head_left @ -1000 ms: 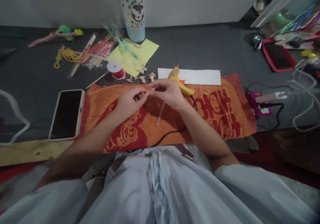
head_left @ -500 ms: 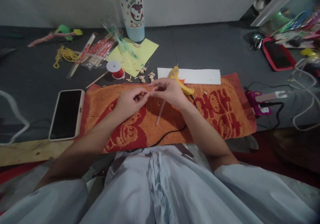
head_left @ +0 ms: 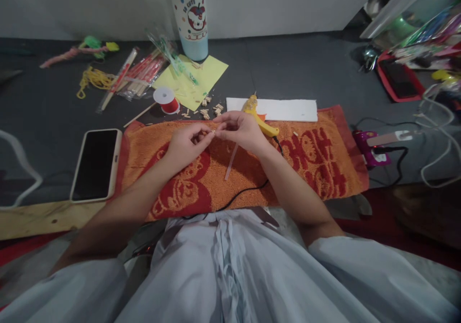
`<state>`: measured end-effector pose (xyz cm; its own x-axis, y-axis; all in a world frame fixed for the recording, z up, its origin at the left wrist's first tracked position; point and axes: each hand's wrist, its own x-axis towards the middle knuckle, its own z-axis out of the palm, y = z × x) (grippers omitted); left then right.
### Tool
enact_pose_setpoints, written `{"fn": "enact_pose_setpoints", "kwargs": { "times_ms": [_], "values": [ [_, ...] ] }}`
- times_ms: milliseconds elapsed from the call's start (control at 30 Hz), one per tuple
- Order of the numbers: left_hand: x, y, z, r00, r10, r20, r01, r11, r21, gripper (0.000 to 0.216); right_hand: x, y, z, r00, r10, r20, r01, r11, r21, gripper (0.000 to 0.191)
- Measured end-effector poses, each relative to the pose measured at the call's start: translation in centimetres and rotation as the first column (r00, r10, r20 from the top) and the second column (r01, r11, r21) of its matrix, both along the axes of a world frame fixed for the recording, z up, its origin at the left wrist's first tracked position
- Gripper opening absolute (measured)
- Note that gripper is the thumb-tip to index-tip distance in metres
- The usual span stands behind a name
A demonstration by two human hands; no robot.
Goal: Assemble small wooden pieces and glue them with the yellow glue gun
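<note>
We pinch a tiny wood piece (head_left: 213, 133) between both hands over the orange towel (head_left: 317, 160): left hand (head_left: 187, 144) fingertips narrowed on it, right hand (head_left: 240, 130) fingers closed on its other end. A glue stick (head_left: 230, 162) lies at 6 o'clock, the yellow glue gun (head_left: 260, 119) at 2 o'clock, the smartphone (head_left: 95, 163) at 8 o'clock.

Tiny pale wood piece (head_left: 214, 132) — pinched, mid-air
</note>
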<state>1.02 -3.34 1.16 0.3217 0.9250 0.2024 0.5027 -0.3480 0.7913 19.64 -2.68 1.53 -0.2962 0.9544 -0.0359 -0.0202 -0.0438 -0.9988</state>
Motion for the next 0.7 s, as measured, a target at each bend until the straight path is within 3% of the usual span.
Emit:
{"fn": "enact_pose_setpoints", "kwargs": {
  "times_ms": [400,700],
  "values": [
    [0.1,-0.3,-0.2,1.0,0.007,-0.027,-0.007,1.0,-0.01,0.013,-0.3,0.3,-1.1,0.998,-0.036,0.049,0.033,0.998,0.059,0.023],
    [0.1,-0.3,-0.3,1.0,0.02,-0.022,-0.021,0.999,-0.038,0.013,-0.6,-0.1,-1.0,0.984,-0.09,0.153,0.057,0.977,0.207,0.017]
  ]
}}
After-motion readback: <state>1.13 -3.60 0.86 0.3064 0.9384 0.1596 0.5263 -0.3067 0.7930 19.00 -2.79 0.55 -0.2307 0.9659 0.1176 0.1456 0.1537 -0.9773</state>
